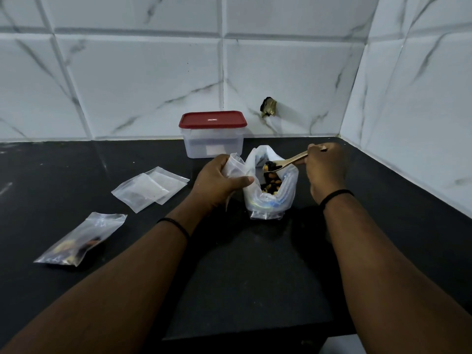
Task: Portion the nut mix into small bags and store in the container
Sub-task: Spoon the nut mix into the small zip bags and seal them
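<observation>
The small clear plastic zip bag (236,166) is thin, limp film: nearly weightless, slippery, and prone to collapsing shut, so it is best held just below its mouth with the rim kept open. The left hand (219,183) does this, fingers curled around the bag's body and the thumb laid across the front, pressing the film against them; the mouth stands above the fingertips, beside the big bag.

The right hand (325,166) pinches the handle of a pale wooden spoon (286,163), fingers pressed together around it. The spoon's bowl, loaded with dark and golden pieces of nut mix (270,183), reaches out left of those fingers, over the open mouth of the large white-and-clear plastic bag (272,198) standing between the 2 hands. Loose nuts will roll off a tilted spoon, so it should travel level to the small bag.

Left of the left hand's fingers lie 2 empty flat clear bags (150,189), and nearer the person 1 filled bag (81,240). The clear rectangular container with a red lid (213,135) sits beyond both hands, lid on.
</observation>
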Motion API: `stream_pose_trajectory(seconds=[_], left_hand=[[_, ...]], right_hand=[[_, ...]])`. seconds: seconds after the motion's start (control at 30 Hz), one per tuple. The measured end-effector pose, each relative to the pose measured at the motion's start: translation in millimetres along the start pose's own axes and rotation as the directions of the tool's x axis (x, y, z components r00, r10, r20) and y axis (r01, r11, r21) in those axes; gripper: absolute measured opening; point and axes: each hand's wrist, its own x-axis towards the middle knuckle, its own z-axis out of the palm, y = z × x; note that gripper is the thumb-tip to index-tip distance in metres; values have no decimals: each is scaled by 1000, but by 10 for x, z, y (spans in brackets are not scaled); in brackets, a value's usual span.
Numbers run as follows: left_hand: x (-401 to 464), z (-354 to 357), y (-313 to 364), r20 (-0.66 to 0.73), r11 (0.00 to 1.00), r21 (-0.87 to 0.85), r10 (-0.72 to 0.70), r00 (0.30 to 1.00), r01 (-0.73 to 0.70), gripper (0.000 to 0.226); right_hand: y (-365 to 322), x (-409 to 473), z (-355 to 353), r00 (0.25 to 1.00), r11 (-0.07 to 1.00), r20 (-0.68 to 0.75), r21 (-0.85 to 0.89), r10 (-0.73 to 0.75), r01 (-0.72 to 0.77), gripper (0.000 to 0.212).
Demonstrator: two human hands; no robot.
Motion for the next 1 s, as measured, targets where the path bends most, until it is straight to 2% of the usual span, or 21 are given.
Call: stream_pose_trajectory(seconds=[0.17, 0.33, 0.4, 0.47, 0.53, 0.57, 0.67, 0.8, 0.87, 1.0], left_hand=[[3, 0, -11, 19, 1000, 17, 2, 1000, -2, 52], [8, -2, 4, 38, 1000, -2, -6, 999, 6, 51], [-1, 2, 8, 45, 999, -32, -4, 999, 6, 47], [-10, 6, 18, 38, 999, -34, 2, 999, -1, 45], [-11, 5, 23, 26, 1000, -26, 14, 1000, -13, 42], [-8, 4, 20, 19, 999, -32, 17, 1000, -17, 39], [-1, -3, 18, 19, 999, -41, 12, 1000, -11, 36], [6, 1, 12, 36, 1000, 10, -6, 999, 5, 47], [3, 9, 14, 39, 1000, 27, -10, 999, 8, 51], [-6, 19, 28, 47, 999, 33, -26, 999, 24, 56]], right_hand=[[-122, -54, 2, 999, 988, -47, 152, 13, -5, 15], [-263, -328, 75, 986, 975, 82, 183, -143, 126, 7], [-325, -476, 89, 938, 950, 183, 162, -295, 267, 6], [-390, -597, 91, 826, 878, 299, 158, -478, 452, 3], [-442, -665, 84, 748, 820, 335, 205, -572, 535, 4], [-447, -661, 84, 749, 814, 318, 220, -581, 538, 4], [-409, -562, 74, 853, 868, 178, 183, -490, 461, 7], [-269, -327, 29, 983, 973, 55, 165, -174, 163, 11], [-204, -238, 9, 998, 986, 37, 162, -51, 44, 16], [-157, -168, 0, 999, 978, 16, 201, 43, -45, 20]])
